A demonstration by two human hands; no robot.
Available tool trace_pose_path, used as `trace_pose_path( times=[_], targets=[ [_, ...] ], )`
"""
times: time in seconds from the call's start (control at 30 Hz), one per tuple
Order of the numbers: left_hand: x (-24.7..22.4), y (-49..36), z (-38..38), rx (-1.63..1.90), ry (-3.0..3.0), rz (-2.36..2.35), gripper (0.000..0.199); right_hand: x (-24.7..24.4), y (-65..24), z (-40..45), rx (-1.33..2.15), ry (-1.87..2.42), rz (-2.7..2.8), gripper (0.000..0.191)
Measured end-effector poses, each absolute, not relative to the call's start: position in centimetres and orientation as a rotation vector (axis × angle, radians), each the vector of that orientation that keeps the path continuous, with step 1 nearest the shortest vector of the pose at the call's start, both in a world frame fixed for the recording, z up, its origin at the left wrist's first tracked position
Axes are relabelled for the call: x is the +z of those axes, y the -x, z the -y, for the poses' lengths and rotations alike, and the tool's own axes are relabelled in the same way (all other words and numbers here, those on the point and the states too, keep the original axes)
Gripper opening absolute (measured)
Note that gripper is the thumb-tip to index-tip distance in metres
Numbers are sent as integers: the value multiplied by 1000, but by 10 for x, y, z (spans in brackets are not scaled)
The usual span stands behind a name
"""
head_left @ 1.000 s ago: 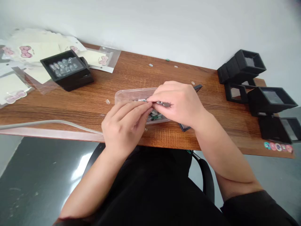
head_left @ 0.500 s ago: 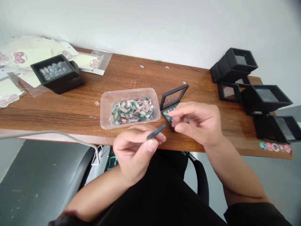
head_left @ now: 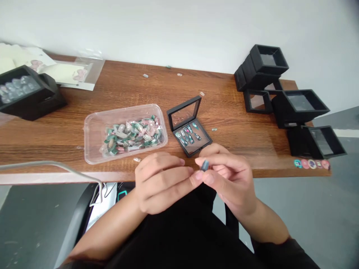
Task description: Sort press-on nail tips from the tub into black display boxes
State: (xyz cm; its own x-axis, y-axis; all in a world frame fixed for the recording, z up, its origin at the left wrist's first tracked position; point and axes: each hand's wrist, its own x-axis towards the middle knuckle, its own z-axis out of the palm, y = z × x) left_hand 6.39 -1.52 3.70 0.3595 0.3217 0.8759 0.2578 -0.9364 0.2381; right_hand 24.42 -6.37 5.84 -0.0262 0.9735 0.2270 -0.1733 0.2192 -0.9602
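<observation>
Between the thumb and forefinger of my right hand (head_left: 230, 175) is a small glossy blue-grey false nail (head_left: 205, 165). My left hand (head_left: 162, 181) is closed, back upward, its fingers together and one fingertip touching the nail's lower end. Its thumb and whatever lies under the fingers are hidden. Just beyond my hands, a black hinged case (head_left: 193, 149) stands with its clear-windowed lid raised; several teal decorated false nails (head_left: 189, 134) lie inside. Left of the case, a clear plastic tub (head_left: 91, 138) holds a heap of green, pink and clear false nails (head_left: 134, 132).
Black display cases (head_left: 300, 108) are stacked at the right. Another black case with clear nails (head_left: 22, 89) stands at the left by printed cards (head_left: 67, 73). Loose nails (head_left: 179, 74) are scattered on the wooden table. Round stickers (head_left: 312, 164) line its right edge. A grey cable (head_left: 56, 163) crosses front left.
My hands have come together. My right hand has left the case and now pinches a false nail. The dark flat piece seen in my left hand is no longer visible. The view has shifted right.
</observation>
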Motion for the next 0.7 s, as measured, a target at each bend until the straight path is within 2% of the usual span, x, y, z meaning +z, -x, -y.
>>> trace_pose_path(
  times=[0.13,0.3,0.43,0.7],
  targets=[
    [24,-74,12,1577,-2608,-609,23,51,-261,62,1056,990,1251,27],
    [9,-81,11,1307,-2809,-778,39,46,-304,32,553,1360,1479,19],
    [5,-80,14,1072,-2957,-768,30,42,-319,6,520,1569,1765,6],
    [-1,-69,13,872,-2947,-720,26,34,-299,1,409,1740,1985,12]
  ],
)
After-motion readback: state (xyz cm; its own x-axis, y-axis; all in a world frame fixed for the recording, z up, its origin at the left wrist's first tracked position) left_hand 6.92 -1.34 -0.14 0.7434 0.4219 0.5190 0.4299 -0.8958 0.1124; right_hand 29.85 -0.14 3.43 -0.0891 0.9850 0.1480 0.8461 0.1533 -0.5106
